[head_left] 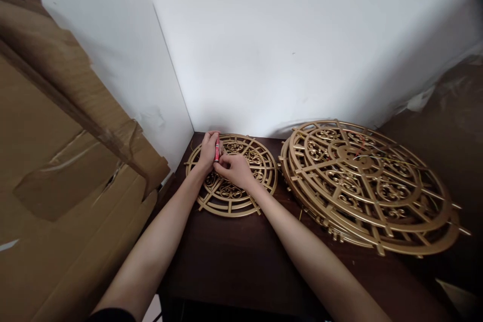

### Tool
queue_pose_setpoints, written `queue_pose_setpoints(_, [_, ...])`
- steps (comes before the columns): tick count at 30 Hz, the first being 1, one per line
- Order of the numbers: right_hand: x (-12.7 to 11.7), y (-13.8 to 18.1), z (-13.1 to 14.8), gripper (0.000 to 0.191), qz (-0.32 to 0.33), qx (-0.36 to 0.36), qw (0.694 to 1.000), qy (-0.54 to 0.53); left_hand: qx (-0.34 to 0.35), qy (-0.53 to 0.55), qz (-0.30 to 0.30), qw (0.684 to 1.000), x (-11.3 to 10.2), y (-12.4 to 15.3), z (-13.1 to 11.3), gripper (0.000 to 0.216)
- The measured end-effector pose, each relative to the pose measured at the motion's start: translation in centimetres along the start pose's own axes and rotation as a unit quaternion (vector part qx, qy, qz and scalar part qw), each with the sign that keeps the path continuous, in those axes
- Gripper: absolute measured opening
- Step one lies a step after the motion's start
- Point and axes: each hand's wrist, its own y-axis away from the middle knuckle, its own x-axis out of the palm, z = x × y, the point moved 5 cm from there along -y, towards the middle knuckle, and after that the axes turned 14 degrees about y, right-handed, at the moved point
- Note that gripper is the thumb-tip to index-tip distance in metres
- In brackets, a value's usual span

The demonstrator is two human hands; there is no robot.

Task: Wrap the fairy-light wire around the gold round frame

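A round gold openwork panel (231, 206) with scroll ornaments lies flat on the dark brown table. Above its left part, my left hand (207, 151) is closed around a slim red tube (217, 151) with pale markings, whose exact kind I cannot make out. My right hand (237, 170) is beside it over the same panel, thumb and fingers pinched together at the tube's lower end. Whether those fingertips grip the tube or some small piece is hidden.
To the right, several larger gold round panels (362, 181) are stacked, with thin yellow wires on top. A white wall (264, 50) rises behind the table (226, 251). Large brown cardboard (64, 176) stands close on the left, and more dark cardboard (441, 115) is at far right.
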Motion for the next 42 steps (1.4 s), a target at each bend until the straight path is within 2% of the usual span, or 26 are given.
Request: queue_pose_setpoints(42, [-0.14,0.02,0.01,0.025,-0.003,0.004,1.0,-0.004,-0.006,-0.013,0.017,1.0,0.31,-0.09,-0.1,0.011])
